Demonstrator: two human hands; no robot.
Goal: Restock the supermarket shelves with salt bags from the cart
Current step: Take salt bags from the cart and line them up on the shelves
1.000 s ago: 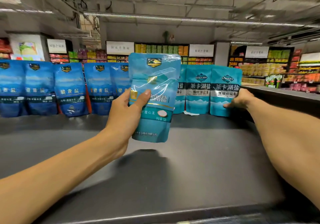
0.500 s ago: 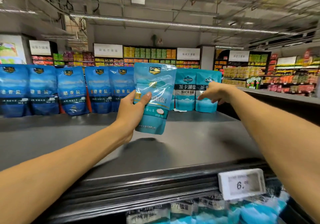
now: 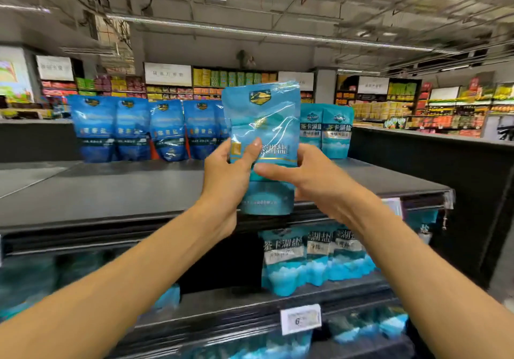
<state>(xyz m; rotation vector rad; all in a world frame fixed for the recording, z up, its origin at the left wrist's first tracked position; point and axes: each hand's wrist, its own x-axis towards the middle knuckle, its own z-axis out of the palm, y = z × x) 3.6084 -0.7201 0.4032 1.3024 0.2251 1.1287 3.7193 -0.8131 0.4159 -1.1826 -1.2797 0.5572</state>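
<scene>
The top shelf [image 3: 116, 192] in front of me is a flat, matte dark-grey deck, largely bare at its front. Along its back edge stand two groups of stock: a row of dark-blue salt bags [image 3: 139, 130] to my left, glossy film with light glare, and teal salt bags [image 3: 326, 128] to my right, upright and touching one another. The shelf below carries more teal bags [image 3: 311, 258], blurred, behind a white price tag [image 3: 301, 321].

Progress, as I judge it: the back rows are started, the front of the deck is unfilled, so most of the restocking is left. The cart is not in view.

The salt bag in hand [image 3: 261, 147] is a light-teal stand-up pouch of crinkled, shiny plastic, upright, held in the air above the front edge of the deck, not yet set down.

My left hand [image 3: 226, 175] grips its left edge, thumb across the front. My right hand [image 3: 311, 175] holds the right side, thumb pressed on the front panel and fingers behind it.
</scene>
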